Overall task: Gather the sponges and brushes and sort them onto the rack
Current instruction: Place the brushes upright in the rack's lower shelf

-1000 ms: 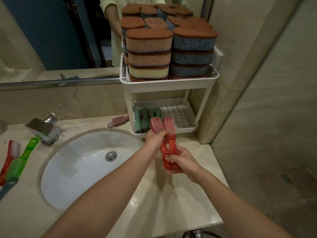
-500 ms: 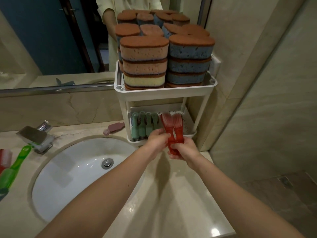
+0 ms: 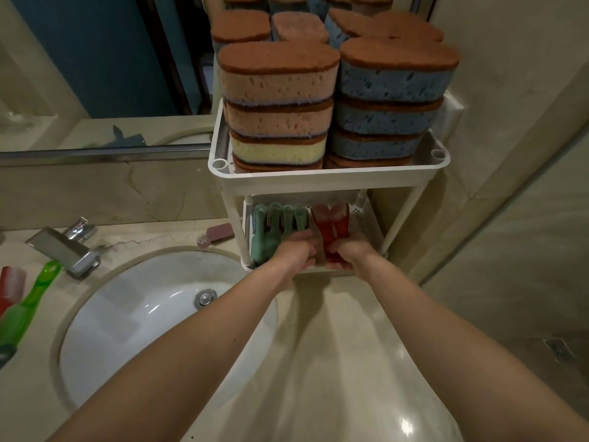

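Beige marble counter (image 3: 334, 362), white sink (image 3: 127, 330), wall mirror (image 3: 95, 59).

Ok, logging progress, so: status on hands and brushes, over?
Left hand, right hand grip red brushes, at lower shelf beside green brushes. Pink brush lies on counter. Nothing blocking.

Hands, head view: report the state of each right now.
Left hand: curled beside the red brushes; grip cannot be told.
Right hand: holding the red brushes by their handles.

On the rack (image 3: 318, 181), left hand (image 3: 294, 252) and right hand (image 3: 349, 254) hold red brushes (image 3: 330, 223).
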### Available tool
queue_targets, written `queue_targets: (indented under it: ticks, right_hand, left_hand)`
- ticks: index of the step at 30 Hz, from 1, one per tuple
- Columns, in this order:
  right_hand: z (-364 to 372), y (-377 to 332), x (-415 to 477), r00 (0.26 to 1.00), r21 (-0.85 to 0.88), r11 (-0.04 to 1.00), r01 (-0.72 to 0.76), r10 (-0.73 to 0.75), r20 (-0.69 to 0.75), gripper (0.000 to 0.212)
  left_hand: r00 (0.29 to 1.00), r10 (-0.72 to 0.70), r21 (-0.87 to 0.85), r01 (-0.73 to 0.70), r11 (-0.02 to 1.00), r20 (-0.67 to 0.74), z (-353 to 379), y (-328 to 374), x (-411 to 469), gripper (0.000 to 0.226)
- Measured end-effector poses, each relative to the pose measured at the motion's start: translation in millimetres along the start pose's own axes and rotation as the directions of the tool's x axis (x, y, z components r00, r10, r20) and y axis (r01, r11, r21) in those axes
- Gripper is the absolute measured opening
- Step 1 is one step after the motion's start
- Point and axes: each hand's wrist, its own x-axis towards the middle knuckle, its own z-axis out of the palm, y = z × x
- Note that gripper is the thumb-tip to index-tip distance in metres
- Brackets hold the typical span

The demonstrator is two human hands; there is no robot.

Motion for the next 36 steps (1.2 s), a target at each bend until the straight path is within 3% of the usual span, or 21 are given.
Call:
queue_targets:
  ticks: [6, 10, 15, 20, 23, 29, 32, 36]
  right_hand:
    - [1.2, -4.0, 29.0, 1.000, -0.109, 0.994, -0.027, 0.026, -0.011, 0.010]
    - [-1.9, -13.9, 31.6, 0.999, -0.240, 0.970, -0.037, 0.042, 0.018, 0.026]
    - [-9.1, -15.1, 40.1, 0.997, -0.547, 0.834, 0.069, -0.068, 0.021, 0.039]
    - [-9.7, -6.7, 46.8, 0.968, -0.640, 0.743, 0.196, -0.253, 0.003, 0.031]
    - [-9.2, -2.0, 46.4, 0.957, -0.741, 0.642, 0.196, -0.289, 0.003, 0.029]
    - [-11.5, 3.7, 34.5, 0.966, -0.738, 0.641, 0.211, -0.251, 0.058, 0.025]
    - [-12.5, 9.8, 21.1, 0.937, -0.655, 0.696, 0.294, -0.345, 0.054, 0.021]
    - [-1.1, 19.9, -2.9, 0.869, -0.460, 0.786, 0.413, -0.491, -0.058, 0.023]
  left_hand:
    - [1.000, -0.013, -0.005, 0.013, 1.000, 0.001, 5.4, -4.1, 18.9, 0.028]
    - [1.000, 0.017, 0.040, -0.016, 0.999, -0.010, 11.8, -6.9, 24.4, 0.026]
    - [0.999, 0.047, 0.116, -0.044, 0.992, -0.023, 19.5, -5.8, 22.1, 0.039]
    - [0.997, 0.074, 0.205, -0.074, 0.976, 0.010, 25.3, -3.4, 19.9, 0.038]
    - [0.996, 0.085, 0.210, -0.084, 0.974, 0.007, 26.0, -1.9, 17.6, 0.038]
    - [0.994, 0.106, 0.178, -0.106, 0.978, 0.010, 21.9, -3.0, 7.0, 0.036]
    - [0.994, 0.107, 0.148, -0.104, 0.983, -0.007, 16.1, -5.7, -2.5, 0.038]
    - [0.994, 0.112, 0.120, -0.109, 0.987, -0.016, 5.1, -10.6, -26.8, 0.041]
